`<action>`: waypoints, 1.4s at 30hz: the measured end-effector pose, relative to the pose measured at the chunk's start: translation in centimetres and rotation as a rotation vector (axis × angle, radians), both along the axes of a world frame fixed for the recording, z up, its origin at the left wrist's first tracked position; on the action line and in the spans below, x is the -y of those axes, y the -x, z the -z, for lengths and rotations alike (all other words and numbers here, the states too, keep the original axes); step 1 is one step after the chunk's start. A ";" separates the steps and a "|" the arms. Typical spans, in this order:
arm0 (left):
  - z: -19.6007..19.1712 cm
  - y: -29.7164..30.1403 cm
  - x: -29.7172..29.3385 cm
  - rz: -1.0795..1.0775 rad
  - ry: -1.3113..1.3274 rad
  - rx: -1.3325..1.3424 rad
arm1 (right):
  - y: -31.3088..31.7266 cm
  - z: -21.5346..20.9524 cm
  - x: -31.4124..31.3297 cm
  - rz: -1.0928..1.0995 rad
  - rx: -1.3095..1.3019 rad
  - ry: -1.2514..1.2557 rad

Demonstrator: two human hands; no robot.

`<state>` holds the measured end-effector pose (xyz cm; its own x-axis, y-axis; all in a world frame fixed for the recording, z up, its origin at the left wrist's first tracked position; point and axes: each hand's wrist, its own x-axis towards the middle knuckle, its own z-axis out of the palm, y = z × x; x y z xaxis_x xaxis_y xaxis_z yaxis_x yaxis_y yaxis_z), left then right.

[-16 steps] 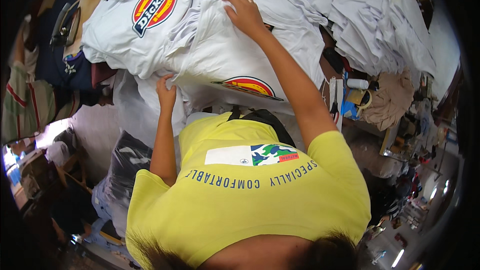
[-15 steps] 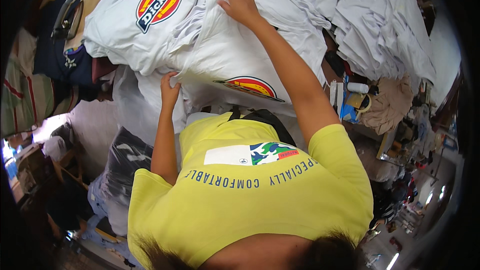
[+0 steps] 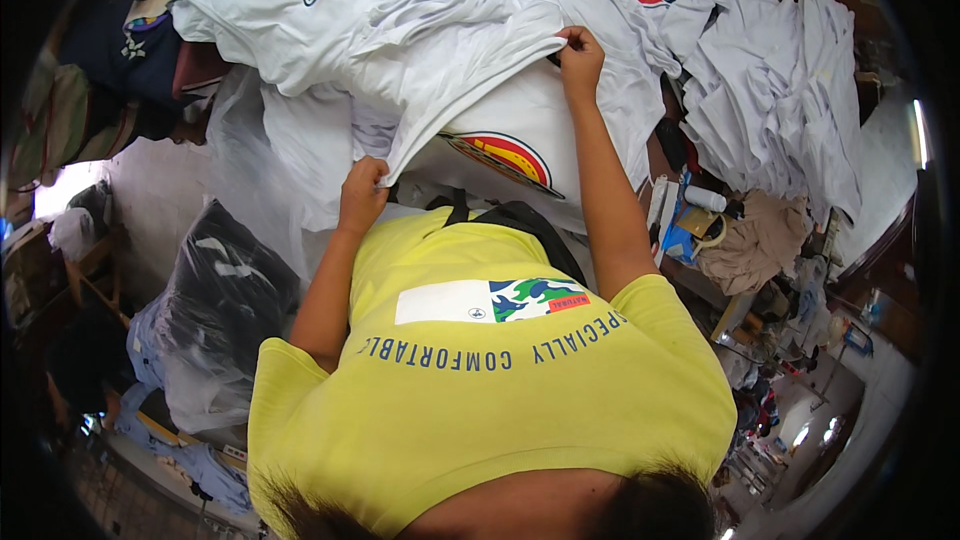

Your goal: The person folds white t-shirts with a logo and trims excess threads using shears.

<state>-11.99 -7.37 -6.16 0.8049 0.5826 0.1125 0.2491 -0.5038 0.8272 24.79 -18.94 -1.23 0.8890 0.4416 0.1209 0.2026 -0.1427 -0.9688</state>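
A white T-shirt [image 3: 455, 80] has its edge stretched slantwise between my two hands. My left hand [image 3: 363, 198] is closed on the near, lower end of that edge, close to my waist. Farther off and to the right, my right hand [image 3: 581, 65] pinches the other end between thumb and fingers. Under the lifted edge shows white cloth with a red, yellow and dark printed emblem [image 3: 507, 160]. Whether it belongs to the same shirt I cannot tell. Another white shirt [image 3: 260, 10] with a similar emblem lies at the far left.
A heap of white shirts [image 3: 775, 90] lies at the far right. Nearer are a tape roll [image 3: 712, 230], a small white cylinder [image 3: 705, 199] and brown cloth [image 3: 755, 250]. On my left stand a dark plastic-wrapped bundle [image 3: 235, 305] and dark folded fabric [image 3: 125, 70].
Both hands have closed on the shirt's edge, now raised and stretched. My right hand moved rightward and nearer; my left hand moved slightly right and nearer. The view has shifted somewhat.
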 end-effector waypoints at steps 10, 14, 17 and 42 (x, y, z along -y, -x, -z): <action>0.6 -0.4 1.7 0.193 -0.337 0.026 | 0.2 2.1 1.5 0.053 -0.309 -0.386; 1.1 -0.1 2.4 0.114 -0.323 0.065 | -0.1 2.4 1.9 0.038 -0.322 -0.419; 1.4 0.1 2.6 0.088 -0.329 0.077 | 0.1 2.1 1.8 0.034 -0.351 -0.456; -5.3 -9.7 -5.9 -0.311 -0.338 0.202 | -0.9 -4.1 8.1 0.062 0.276 0.196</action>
<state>-2.31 -1.52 -0.85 0.5415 0.6957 0.4720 0.2820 -0.6792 0.6776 25.73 -27.07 2.91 0.8604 0.4265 0.2789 0.4385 -0.3409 -0.8316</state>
